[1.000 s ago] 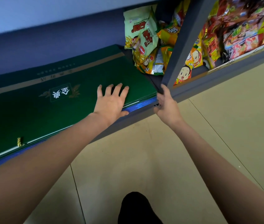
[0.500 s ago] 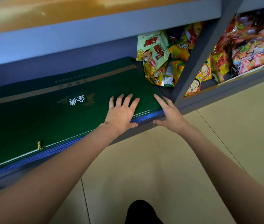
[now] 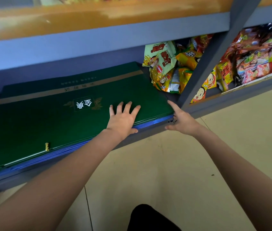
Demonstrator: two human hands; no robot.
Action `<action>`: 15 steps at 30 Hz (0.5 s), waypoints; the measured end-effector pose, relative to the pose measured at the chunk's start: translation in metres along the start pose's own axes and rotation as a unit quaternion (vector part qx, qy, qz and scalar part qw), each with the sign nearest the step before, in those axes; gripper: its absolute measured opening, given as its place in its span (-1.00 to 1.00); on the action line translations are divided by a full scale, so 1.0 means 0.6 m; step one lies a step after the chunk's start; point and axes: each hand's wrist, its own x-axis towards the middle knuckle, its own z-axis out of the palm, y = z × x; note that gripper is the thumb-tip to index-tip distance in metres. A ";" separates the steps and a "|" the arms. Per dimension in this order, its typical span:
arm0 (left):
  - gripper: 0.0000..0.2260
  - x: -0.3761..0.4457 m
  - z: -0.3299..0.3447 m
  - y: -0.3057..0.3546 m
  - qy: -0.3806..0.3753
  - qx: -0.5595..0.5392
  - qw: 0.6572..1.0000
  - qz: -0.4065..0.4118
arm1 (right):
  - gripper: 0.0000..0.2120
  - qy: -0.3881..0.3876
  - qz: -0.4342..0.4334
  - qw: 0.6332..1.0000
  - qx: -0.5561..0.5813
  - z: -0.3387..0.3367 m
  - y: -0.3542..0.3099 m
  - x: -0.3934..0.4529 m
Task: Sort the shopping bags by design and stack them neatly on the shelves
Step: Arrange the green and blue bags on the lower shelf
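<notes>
A flat green bag (image 3: 52,117) with gold stripe tops blue bags (image 3: 148,125) on a grey shelf (image 3: 148,132); left hand (image 3: 123,119) presses flat, right hand (image 3: 180,119) spread at its corner. Beige floor (image 3: 190,164) below.

Under the flat fingers of the left hand (image 3: 123,120) the green shopping bag (image 3: 65,117) looks like smooth, matt card paper with gold print and a twisted gold cord handle (image 3: 46,146). Beneath it lie blue paper edges (image 3: 153,122), just beside the right hand (image 3: 181,120). Beyond the fingertips, snack packets (image 3: 167,67) are glossy, crinkled plastic film. The shelf frame (image 3: 212,52) looks matt painted grey-blue; the floor (image 3: 165,164) is smooth.
</notes>
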 end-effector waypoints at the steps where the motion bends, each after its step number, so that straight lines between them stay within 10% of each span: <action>1: -0.16 -0.005 -0.005 -0.004 0.011 -0.004 1.000 0.004 | -0.04 0.002 -0.012 0.999 -0.049 -0.004 -0.007 -0.001; 7: -0.09 -0.096 -0.027 -0.081 0.057 -0.042 0.997 -0.001 | -0.09 -0.004 -0.119 0.965 -0.234 -0.009 -0.107 -0.012; 15: 0.01 -0.314 0.019 -0.316 -0.036 -0.078 0.973 -0.216 | -0.09 -0.169 -0.246 0.857 -0.420 0.117 -0.348 -0.021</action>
